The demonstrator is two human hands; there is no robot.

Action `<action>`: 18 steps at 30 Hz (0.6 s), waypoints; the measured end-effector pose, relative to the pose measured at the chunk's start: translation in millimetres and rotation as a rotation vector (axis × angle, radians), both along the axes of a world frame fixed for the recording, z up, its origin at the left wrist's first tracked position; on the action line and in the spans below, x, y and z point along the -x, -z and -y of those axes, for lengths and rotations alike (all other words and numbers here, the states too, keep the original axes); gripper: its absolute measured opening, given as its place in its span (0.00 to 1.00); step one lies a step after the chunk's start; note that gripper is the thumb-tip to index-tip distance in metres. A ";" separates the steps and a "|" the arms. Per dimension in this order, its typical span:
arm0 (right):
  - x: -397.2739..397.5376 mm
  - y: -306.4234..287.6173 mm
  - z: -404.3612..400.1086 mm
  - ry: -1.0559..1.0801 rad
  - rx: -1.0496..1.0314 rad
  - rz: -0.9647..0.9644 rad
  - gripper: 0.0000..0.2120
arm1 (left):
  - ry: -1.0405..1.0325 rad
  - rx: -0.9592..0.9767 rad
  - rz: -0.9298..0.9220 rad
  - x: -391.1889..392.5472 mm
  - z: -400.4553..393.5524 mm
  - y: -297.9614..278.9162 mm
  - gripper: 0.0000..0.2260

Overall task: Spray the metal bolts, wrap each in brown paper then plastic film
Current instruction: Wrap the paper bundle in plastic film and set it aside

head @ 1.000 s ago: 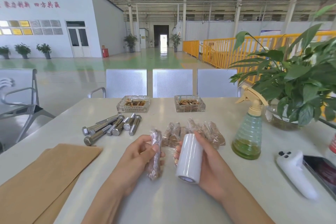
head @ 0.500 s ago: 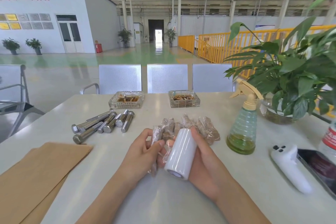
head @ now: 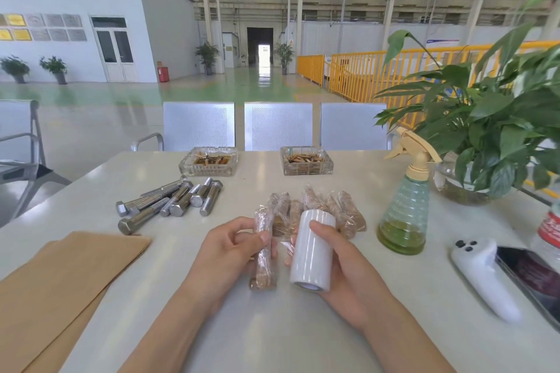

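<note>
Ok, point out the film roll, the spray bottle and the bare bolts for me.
film roll [head: 312,251], head view, middle of its white side.
spray bottle [head: 404,215], head view, ribbed clear body.
bare bolts [head: 169,203], head view, shanks mid-pile.

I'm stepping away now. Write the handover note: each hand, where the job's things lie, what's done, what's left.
Left hand grips a wrapped bolt. Right hand holds the film roll, with film running between the two.
Finished wrapped bolts lie in a pile behind the hands.
Bare bolts lie far left, brown paper near left, spray bottle right.
Done: several bolts wrapped.
Left: finish this one's film; spray and wrap the bare bolts.
</note>
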State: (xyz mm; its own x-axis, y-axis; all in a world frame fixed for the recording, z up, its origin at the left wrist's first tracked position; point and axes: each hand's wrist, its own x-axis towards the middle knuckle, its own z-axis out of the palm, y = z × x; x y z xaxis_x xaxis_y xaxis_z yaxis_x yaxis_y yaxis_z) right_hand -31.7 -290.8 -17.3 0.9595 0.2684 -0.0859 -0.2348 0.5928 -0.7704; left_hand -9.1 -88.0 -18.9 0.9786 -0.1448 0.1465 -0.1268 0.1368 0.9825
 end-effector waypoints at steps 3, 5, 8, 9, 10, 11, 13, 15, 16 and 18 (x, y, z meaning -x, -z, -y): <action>3.1 -2.6 0.9 -0.017 0.007 0.015 0.26 | -0.073 -0.052 0.024 1.2 1.0 -2.6 0.04; 5.6 -4.9 -0.4 -0.046 -0.011 0.034 0.24 | -0.102 -0.104 0.058 1.9 3.2 -3.3 0.06; 8.0 -7.3 -6.7 -0.115 0.007 0.059 0.20 | -0.132 -0.132 0.092 1.9 8.2 -1.0 0.07; 8.3 -7.2 -7.9 -0.130 -0.002 0.056 0.20 | -0.142 -0.137 0.092 1.8 8.2 0.8 0.06; 8.7 -7.5 -8.6 -0.147 -0.014 0.055 0.20 | -0.151 -0.137 0.092 2.3 8.0 1.5 0.05; 8.8 -7.9 -9.2 -0.164 -0.023 0.058 0.20 | -0.152 -0.152 0.097 2.8 6.0 1.9 0.03; 9.6 -8.7 -9.7 -0.175 -0.009 0.069 0.19 | -0.114 -0.188 0.081 3.2 3.2 0.4 0.07; 8.9 -8.2 -9.3 -0.158 0.012 0.073 0.21 | -0.068 -0.160 -0.024 2.9 3.7 -3.5 0.14; 8.6 -7.7 -8.4 -0.141 0.006 0.062 0.22 | -0.043 -0.108 -0.077 3.2 3.9 -4.4 0.15; 8.5 -8.0 -6.0 -0.109 -0.014 0.042 0.24 | -0.012 -0.041 -0.079 3.9 3.2 -4.9 0.16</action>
State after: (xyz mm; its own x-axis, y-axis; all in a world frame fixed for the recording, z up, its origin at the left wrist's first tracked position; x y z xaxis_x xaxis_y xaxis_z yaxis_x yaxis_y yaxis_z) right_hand -40.2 -284.8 -9.3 0.9273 0.3720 -0.0413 -0.2657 0.5767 -0.7725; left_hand -13.0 -91.2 -14.0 0.9886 -0.1372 0.0626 -0.0497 0.0953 0.9942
